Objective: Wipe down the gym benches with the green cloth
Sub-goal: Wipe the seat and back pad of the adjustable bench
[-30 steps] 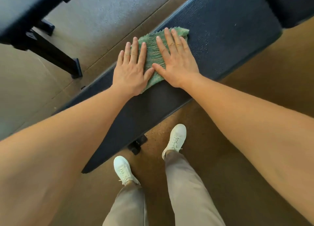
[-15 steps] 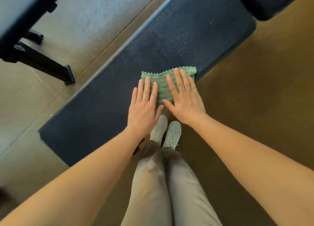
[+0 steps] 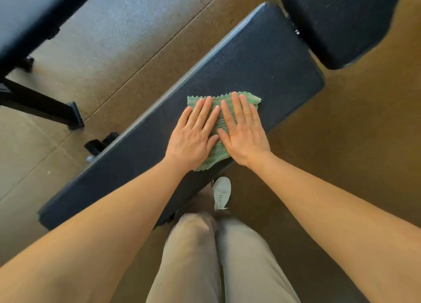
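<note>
Tan speckled rubber floor (image 3: 141,36): everything is carried by it, and seams are seen crossing it beyond the work.
Long dark-blue padded vinyl gym bench (image 3: 268,58): it is laid diagonally across the view, lower left to upper right, and is judged to be the one being wiped.
Second dark padded bench (image 3: 29,8): it is seen at the upper left, well apart, on a black metal leg (image 3: 43,111), and is presumably left for a later pass.
Short dark seat pad (image 3: 341,20): it is set just past the gym bench's right end, with a narrow gap between.
Zigzag-edged ribbed green cloth (image 3: 215,153): it is spread flat across the gym bench's width, right of mid-length. One corner is brought to the near long edge, and a strip is left bare along the far long edge. The spreading is judged to widen each stroke.
Left hand (image 3: 192,140): it is laid palm down on the cloth's left half, so that weight is passed into the pad.
Right hand (image 3: 245,138): it is pressed flat on the right half, with the thumbs kept close together.
White shoe (image 3: 221,192): it is planted just below the near long edge, so the body is kept close for reach.
Fingers (image 3: 237,107): they are held straight and only slightly fanned on both hands. Nothing is gripped. The cloth is pinned by pressure alone, so it can be slid without bunching.
</note>
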